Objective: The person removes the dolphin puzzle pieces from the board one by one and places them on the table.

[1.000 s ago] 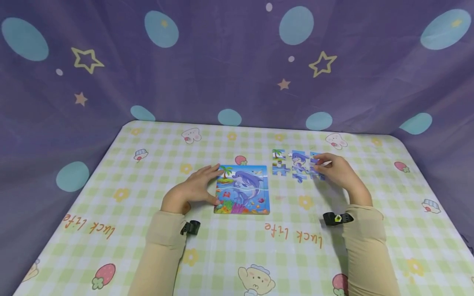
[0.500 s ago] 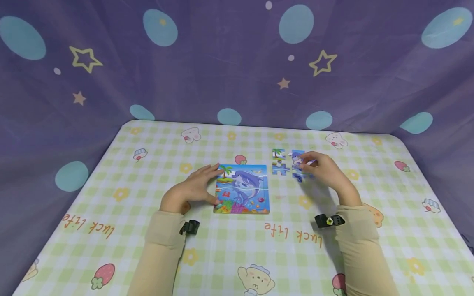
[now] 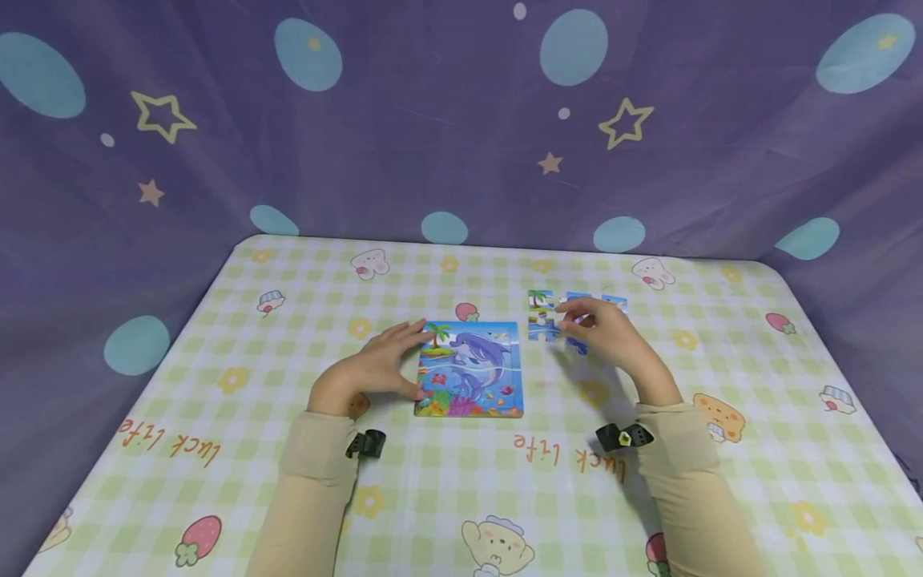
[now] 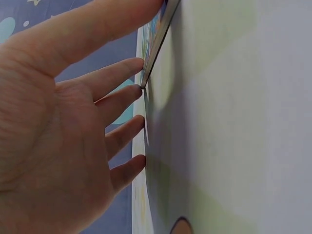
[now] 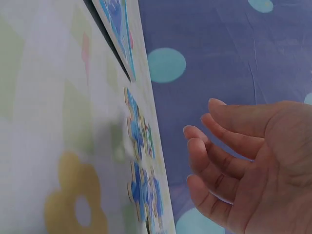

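Observation:
A square dolphin picture puzzle [image 3: 469, 369] lies flat on the table, framed by a blue border. My left hand [image 3: 368, 373] rests at its left side, fingers spread fairly straight, with the thumb and a fingertip touching the edge in the left wrist view. Right of the puzzle, several loose jigsaw pieces stand in three columns: a palm-tree column [image 3: 541, 300], a middle column [image 3: 577, 297] and a right column [image 3: 616, 301]. Over them hovers my right hand [image 3: 609, 336], which partly hides the middle and right columns. Its fingers [image 5: 197, 151] are loosely bent, apart from the pieces and holding nothing.
The table is covered by a green-and-white checked cloth [image 3: 433, 513] with printed figures and lettering. Behind its far edge hangs a purple curtain [image 3: 447, 120] with stars and ovals. Each wrist wears a small black camera [image 3: 366, 443].
My right hand has moved left across the loose pieces, from the right column to beside the palm-tree column. The left hand and the puzzle have stayed in place.

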Tool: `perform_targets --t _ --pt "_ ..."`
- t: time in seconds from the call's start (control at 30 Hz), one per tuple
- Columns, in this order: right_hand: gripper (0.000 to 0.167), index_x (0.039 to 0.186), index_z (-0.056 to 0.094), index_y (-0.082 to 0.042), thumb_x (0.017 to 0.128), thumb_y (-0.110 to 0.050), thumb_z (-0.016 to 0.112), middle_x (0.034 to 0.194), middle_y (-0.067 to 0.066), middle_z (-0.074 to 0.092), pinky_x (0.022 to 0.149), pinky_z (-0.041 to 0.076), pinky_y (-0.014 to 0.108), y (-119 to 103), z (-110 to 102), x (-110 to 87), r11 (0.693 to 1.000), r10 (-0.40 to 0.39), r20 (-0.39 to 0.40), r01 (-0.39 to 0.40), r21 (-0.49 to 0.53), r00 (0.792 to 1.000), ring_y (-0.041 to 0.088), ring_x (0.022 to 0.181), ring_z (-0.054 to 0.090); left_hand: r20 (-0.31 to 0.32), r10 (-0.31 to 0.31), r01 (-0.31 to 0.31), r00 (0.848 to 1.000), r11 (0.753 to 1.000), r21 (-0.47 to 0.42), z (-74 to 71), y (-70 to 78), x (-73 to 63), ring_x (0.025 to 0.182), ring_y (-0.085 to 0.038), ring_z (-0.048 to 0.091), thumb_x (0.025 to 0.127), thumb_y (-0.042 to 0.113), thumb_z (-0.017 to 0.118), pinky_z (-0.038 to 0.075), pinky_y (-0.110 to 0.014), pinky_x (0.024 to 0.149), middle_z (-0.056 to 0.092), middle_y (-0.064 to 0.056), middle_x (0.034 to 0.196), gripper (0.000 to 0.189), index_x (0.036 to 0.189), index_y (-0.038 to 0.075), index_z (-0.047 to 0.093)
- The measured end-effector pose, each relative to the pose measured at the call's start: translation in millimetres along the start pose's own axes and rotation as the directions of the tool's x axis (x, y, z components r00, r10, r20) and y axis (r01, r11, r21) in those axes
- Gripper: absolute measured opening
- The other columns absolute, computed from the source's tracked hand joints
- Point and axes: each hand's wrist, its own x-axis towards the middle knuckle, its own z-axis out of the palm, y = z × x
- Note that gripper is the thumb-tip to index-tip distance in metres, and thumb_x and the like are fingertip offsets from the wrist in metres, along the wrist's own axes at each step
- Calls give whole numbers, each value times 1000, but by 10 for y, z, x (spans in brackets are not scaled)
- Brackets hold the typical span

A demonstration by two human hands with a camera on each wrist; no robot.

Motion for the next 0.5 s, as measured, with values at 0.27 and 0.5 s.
perform_targets --t 0.27,0.5 --pt "27 119 66 5 94 -7 67 99 16 68 72 51 32 -139 148 8 998 -30 -8 31 46 1000 27 82 64 -4 10 -10 1000 1000 7 0 -6 1 150 -36 10 74 23 87 10 -61 118 16 -9 165 94 153 10 38" --pt "24 115 68 4 94 -8 67 97 12 68 77 51 36 -272 277 -2 998 -46 0 45 46 999 25 83 63 -4 13 -13 1000 1000 3 -2 -10 -12 150 -36 9 73 20 88 10 -60 118 16 -9 165 95 153 11 38"
